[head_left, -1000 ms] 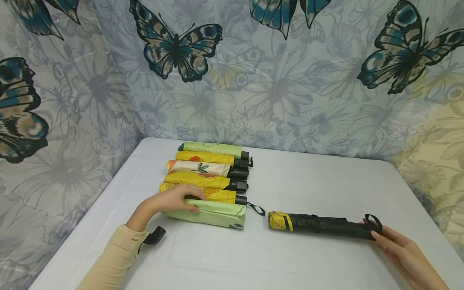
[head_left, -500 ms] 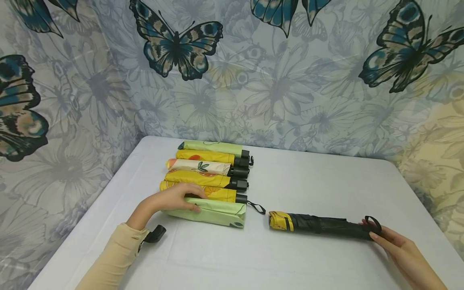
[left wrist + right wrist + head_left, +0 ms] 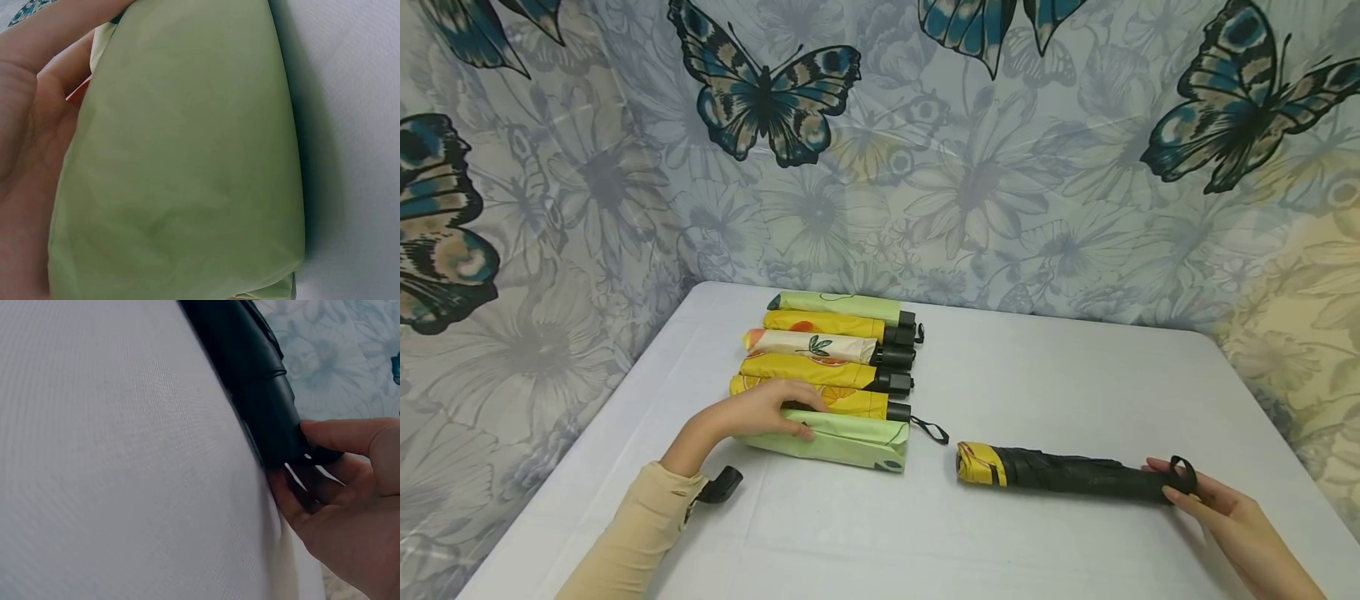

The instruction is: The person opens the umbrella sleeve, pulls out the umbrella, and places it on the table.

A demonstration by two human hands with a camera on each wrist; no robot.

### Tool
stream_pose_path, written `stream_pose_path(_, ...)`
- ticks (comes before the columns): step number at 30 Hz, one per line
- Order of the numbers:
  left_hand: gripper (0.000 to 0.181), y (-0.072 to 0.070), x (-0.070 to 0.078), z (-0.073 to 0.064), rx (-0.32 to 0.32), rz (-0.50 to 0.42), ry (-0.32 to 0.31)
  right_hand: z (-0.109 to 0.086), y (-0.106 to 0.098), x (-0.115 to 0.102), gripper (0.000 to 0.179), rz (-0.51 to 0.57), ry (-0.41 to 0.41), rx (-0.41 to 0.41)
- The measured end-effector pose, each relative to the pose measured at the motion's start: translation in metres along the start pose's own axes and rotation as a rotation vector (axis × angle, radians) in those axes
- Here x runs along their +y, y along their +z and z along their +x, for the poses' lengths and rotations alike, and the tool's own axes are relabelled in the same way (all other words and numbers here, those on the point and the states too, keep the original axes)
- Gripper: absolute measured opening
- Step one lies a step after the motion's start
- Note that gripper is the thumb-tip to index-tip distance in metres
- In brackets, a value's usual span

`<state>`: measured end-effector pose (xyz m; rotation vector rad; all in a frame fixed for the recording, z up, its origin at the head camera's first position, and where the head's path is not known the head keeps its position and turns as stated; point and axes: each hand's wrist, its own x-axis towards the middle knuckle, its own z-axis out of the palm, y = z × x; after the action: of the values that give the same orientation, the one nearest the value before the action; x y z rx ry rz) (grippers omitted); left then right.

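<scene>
One black umbrella (image 3: 1075, 479) has shifted slightly toward the person since the preceding frame; its yellow end (image 3: 981, 464) lies a little nearer the front, and its dark loop (image 3: 1185, 473) nearer and farther right. It rests on the right half of the white table (image 3: 1075, 367), well within the edges of the tabletop. At left, six more umbrellas lie in a row, as before; from back to front: far green umbrella (image 3: 850, 307), yellow umbrella (image 3: 853, 326), cream umbrella (image 3: 842, 347), second yellow umbrella (image 3: 820, 370), third yellow umbrella (image 3: 857, 404), near green umbrella (image 3: 850, 443). Patterned cloth (image 3: 985, 225) (printed with butterflies) hangs behind. The left hand (image 3: 763, 410) hides part of the two front umbrellas: its thumb rests on the near green umbrella, its bent fingers on the third yellow umbrella; whether it grips cannot be told. The right hand (image 3: 1225, 508) pinches the black umbrella's looped end, thumb opposite fingers.
</scene>
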<state>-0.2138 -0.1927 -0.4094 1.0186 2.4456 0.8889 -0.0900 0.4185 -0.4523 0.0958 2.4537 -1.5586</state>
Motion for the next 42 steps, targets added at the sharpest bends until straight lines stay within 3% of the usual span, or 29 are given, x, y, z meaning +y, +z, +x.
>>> stream_pose_path(7, 0.032, 0.000, 0.000, -0.001, 0.006, 0.009, 0.000, 0.000, 0.001, 0.001, 0.055, -0.102, 0.069, 0.022)
stream_pose_path(13, 0.031, -0.001, 0.002, 0.000, 0.004, 0.003, -0.016, 0.000, 0.001, 0.003, 0.059, -0.097, 0.142, 0.058)
stream_pose_path(21, 0.031, -0.001, 0.002, 0.000, -0.001, -0.005, -0.021, -0.002, 0.001, 0.001, 0.067, -0.060, 0.152, 0.061)
stream_pose_path(30, 0.032, -0.002, 0.004, 0.000, -0.004, -0.008, -0.013, -0.002, 0.000, 0.000, 0.061, -0.052, 0.143, 0.036)
stream_pose_path(38, 0.038, -0.008, 0.005, -0.002, -0.016, -0.161, -0.005, -0.002, 0.001, 0.001, 0.060, -0.069, 0.146, 0.036)
stream_pose_path(42, 0.039, -0.017, 0.003, -0.001, 0.043, -0.157, 0.004, -0.003, 0.001, 0.001, 0.060, -0.072, 0.139, 0.037)
